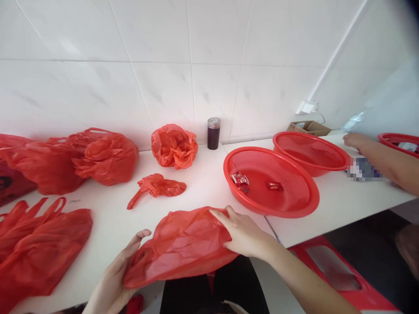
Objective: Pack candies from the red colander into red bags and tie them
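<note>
A red plastic bag is spread between my two hands, above the front edge of the white table. My left hand holds its left end, the fingers curved up beside the film and the thumb partly hidden. At the bag's right end, my right hand grips the film, with the index finger along the top edge. Just beyond lies a crumpled red bag. To the right, a red mesh basket holds a few small red-and-white packets.
Filled red bags line the left side, with another bag nearer me. A bunched bag and a dark tumbler stand by the wall. Right are a second basket, a cardboard box, another person's arm and a red stool.
</note>
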### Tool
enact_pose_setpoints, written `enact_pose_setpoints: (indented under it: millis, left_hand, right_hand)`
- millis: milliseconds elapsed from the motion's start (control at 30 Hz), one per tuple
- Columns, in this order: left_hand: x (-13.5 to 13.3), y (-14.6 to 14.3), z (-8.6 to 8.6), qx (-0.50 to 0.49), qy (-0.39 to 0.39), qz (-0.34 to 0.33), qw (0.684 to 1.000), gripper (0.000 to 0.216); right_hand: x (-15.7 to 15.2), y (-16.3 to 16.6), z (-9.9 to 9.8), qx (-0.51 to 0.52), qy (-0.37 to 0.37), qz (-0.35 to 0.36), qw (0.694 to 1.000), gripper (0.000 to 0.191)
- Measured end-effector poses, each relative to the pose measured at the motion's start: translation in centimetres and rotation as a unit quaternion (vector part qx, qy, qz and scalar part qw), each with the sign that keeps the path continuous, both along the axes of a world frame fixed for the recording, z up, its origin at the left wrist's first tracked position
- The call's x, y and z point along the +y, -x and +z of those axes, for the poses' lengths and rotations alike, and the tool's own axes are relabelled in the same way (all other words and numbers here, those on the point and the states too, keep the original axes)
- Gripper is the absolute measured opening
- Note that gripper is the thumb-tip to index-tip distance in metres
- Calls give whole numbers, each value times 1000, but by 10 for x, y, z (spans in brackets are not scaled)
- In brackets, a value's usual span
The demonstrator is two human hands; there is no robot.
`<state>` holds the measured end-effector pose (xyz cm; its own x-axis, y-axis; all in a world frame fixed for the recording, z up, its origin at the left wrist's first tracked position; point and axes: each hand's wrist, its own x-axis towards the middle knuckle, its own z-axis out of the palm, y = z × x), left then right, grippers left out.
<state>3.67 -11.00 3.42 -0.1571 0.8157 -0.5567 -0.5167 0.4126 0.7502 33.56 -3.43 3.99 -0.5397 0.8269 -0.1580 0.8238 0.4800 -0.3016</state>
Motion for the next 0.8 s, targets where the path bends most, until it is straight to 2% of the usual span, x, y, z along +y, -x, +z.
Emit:
enact_pose_setpoints:
  millis: [67,133,233,267,300,400,467,500,567,633,667,733,800]
  left_hand:
    - [-4,-1,5,87,-40,-79,992,55]
    - [-6,3,6,204,-96,-163,961,52]
    - [-1,14,-3,368,-149,-300,868,24]
    - [3,16,-7,414,-146,-322,839,22]
    - [7,17,-12,462,-138,-317,817,25]
    - [21,11,-20,577,-131,-192,783,43]
    - [26,3,-14,573,-162,-136,792,52]
    - [27,-1,-8,549,-177,-132,806,54]
    - [27,-7,7,489,-177,-149,841,57]
    - [27,-10,20,428,-140,-168,877,59]
    - [27,-10,25,398,-117,-175,893,60]
    - [27,-11,30,345,-79,-170,920,59]
    - [28,-13,29,301,-51,-145,941,57]
  right_hand:
    - [0,-6,1,-28,-3,-8,1000,103]
    - [1,-11,2,-43,3,-6,999,105]
    - [4,-18,2,-45,19,5,999,106]
    - [6,-19,0,-43,21,8,999,105]
    - [7,-20,-2,-38,21,12,999,103]
    - [6,-21,-6,-8,22,33,999,100]
    - [0,-23,1,11,36,46,998,104]
    - [-4,-25,10,19,43,51,998,104]
    - [-10,-32,37,37,51,75,995,95]
    - [-5,-43,70,73,33,110,991,75]
    - [4,-49,85,98,12,120,988,65]
    - [35,-62,103,139,-63,84,985,50]
    - [79,-76,97,126,-91,12,988,46]
